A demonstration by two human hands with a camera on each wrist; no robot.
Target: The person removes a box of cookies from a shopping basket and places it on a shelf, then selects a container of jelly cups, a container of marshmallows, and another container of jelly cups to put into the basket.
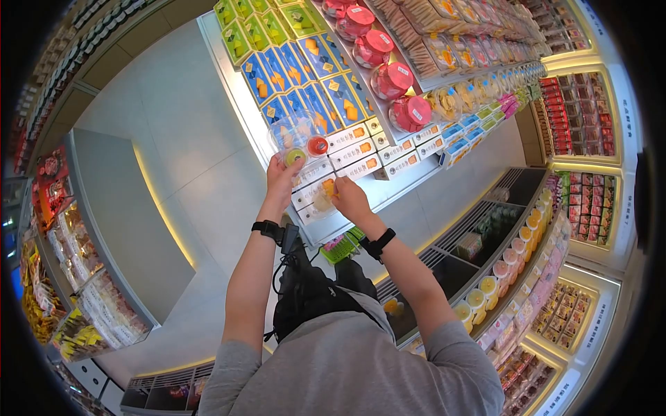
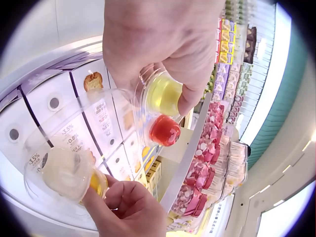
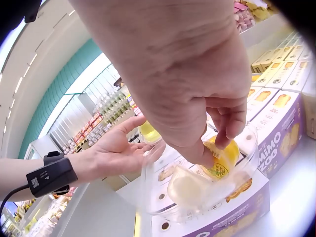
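Observation:
My left hand (image 1: 281,177) holds a clear plastic container (image 3: 152,180) at one side, its thumb against a yellow-green jelly cup (image 2: 164,95). Right beside that cup sits a red jelly cup (image 2: 165,131). At the container's opposite end, my right hand (image 1: 352,200) pinches a yellow jelly cup (image 3: 225,154) between thumb and fingers. A milky white jelly cup (image 3: 190,187) lies next to the yellow one, inside the clear wall. The container is over white biscuit boxes (image 1: 361,149) with purple sides.
Blue boxes (image 1: 277,69) and green boxes (image 1: 257,31) cover the display table further back. Pink-lidded jars (image 1: 392,80) stand on a raised shelf to the right. A grey display unit (image 1: 132,229) is at left, and a curved shelf with fruit cups (image 1: 489,284) at right.

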